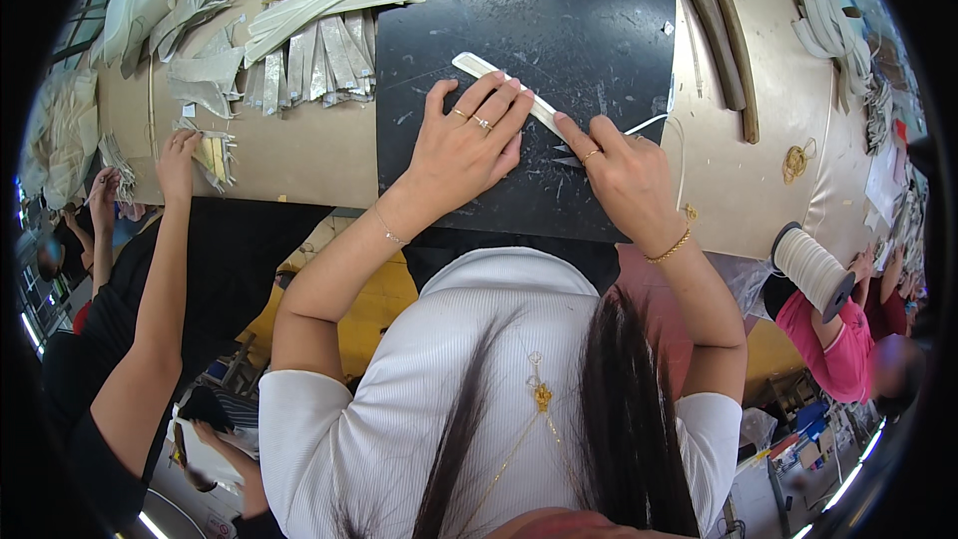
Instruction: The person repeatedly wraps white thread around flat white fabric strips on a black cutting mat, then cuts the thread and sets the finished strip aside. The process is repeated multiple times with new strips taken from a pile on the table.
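The strip [479,67] is white, long and narrow, with a rounded far end and a paler raised border framing a flat middle. It lies aslant on the black mat [524,15] on the surface [299,165]. The left hand [464,145] is laid over it, fingers outstretched and pressing down, not closed around it. The right hand [629,180] is curled, one finger at the near end; pointed metal tips [566,161] jut out below, but its grip is hidden. White cord [647,125] shows beside it.
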{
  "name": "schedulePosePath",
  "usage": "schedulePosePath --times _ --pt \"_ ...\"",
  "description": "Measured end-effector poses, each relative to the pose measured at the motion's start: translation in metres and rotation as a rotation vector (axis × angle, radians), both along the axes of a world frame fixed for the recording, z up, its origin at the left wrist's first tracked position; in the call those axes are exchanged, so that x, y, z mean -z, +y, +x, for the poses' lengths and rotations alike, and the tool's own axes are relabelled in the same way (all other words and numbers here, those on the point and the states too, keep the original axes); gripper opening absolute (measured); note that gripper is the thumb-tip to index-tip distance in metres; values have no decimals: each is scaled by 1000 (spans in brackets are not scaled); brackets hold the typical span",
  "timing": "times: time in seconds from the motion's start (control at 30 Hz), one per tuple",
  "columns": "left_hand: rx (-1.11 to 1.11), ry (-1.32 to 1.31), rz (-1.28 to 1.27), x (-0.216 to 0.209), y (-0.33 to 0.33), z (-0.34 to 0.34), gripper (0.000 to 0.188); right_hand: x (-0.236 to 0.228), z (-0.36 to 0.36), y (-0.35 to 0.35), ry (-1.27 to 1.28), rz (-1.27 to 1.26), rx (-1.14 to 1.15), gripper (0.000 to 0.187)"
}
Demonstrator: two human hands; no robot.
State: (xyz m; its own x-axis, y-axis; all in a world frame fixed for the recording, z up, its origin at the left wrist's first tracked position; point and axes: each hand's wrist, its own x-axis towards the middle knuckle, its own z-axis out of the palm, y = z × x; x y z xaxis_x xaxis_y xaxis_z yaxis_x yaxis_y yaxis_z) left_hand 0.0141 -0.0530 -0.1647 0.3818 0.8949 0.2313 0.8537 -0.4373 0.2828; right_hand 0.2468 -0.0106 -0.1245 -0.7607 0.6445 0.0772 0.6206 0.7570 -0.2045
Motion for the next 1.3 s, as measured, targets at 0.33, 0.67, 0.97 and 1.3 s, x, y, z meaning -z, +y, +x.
schedulePosePath --times 0.33,0.67,0.97,1.3 --pt "23 37 -7 1 -1 1 54 3 0 -1 10 4 13 46" --pt "7 40 -13 2 -3 3 57 6 0 -1 35 11 7 44" --pt "77 -105 -37 -2 -10 22 62 5 -3 -2 27 26 19 41" --pt "65 -56 -29 -4 -7 22 54 -3 36 -27 109 1 166 49"
